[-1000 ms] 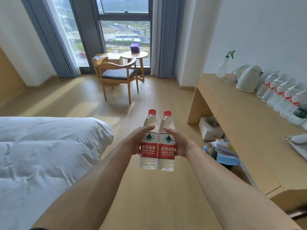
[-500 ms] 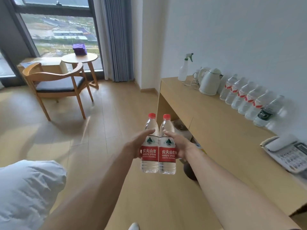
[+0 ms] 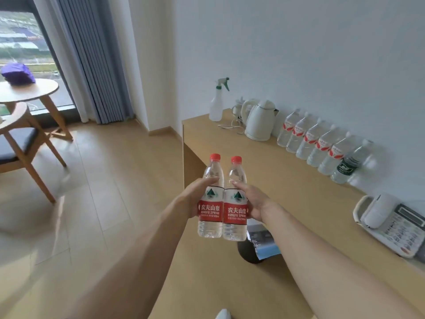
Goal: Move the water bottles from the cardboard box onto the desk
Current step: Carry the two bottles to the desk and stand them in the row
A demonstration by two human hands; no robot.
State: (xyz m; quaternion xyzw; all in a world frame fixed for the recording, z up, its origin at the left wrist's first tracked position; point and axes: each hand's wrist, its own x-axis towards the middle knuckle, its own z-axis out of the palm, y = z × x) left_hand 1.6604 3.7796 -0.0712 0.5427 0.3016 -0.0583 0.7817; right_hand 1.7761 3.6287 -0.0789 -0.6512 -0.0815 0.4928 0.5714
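I carry two clear water bottles with red caps and red labels side by side, upright, over the floor just left of the desk's front edge. My left hand grips the left bottle. My right hand grips the right bottle. The wooden desk runs along the white wall to the right. A row of several water bottles stands on it against the wall. The cardboard box is out of view.
On the desk stand a white spray bottle, a white kettle and a white telephone. A dark bin with packets sits below the desk edge. A wooden chair and round table stand far left by the window.
The view has swung right, away from the bed and toward the desk, which is now closer. Both hands still hold the two bottles together in front of me.
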